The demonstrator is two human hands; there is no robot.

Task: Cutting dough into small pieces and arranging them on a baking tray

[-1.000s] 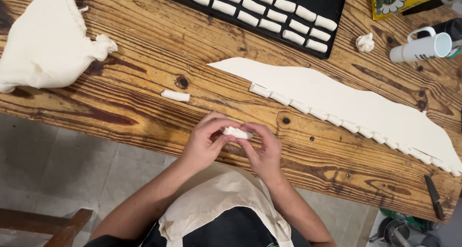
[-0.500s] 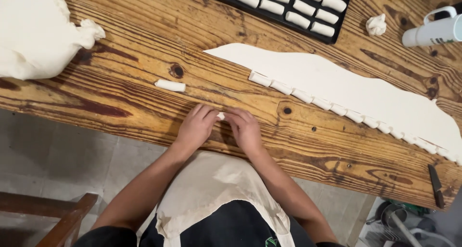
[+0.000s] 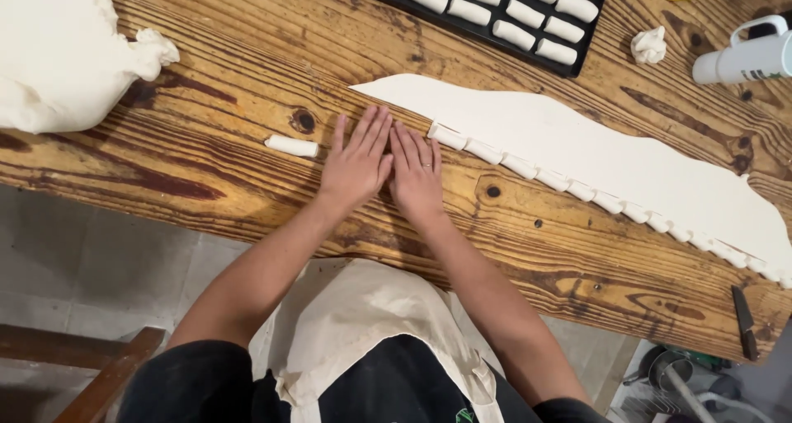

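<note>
My left hand [image 3: 356,163] and my right hand [image 3: 415,176] lie flat side by side on the wooden table [image 3: 214,68], palms down and fingers stretched forward. The small piece of dough seen earlier is hidden beneath them. My right fingertips almost touch the near left end of a long rolled-out dough sheet [image 3: 577,138], whose near edge is lined with several small dough rolls [image 3: 528,167]. One loose dough roll [image 3: 291,146] lies just left of my left hand.
A black tray [image 3: 590,39] with several dough rolls sits at the far edge. A big dough mass [image 3: 58,60] lies far left. A small dough lump [image 3: 649,44] and white mug [image 3: 742,58] are far right; a dark tool [image 3: 744,322] lies near right.
My hands held a small dough piece above the table edge. They have since come down and slid forward, now flat on the wood with the piece under them.
</note>
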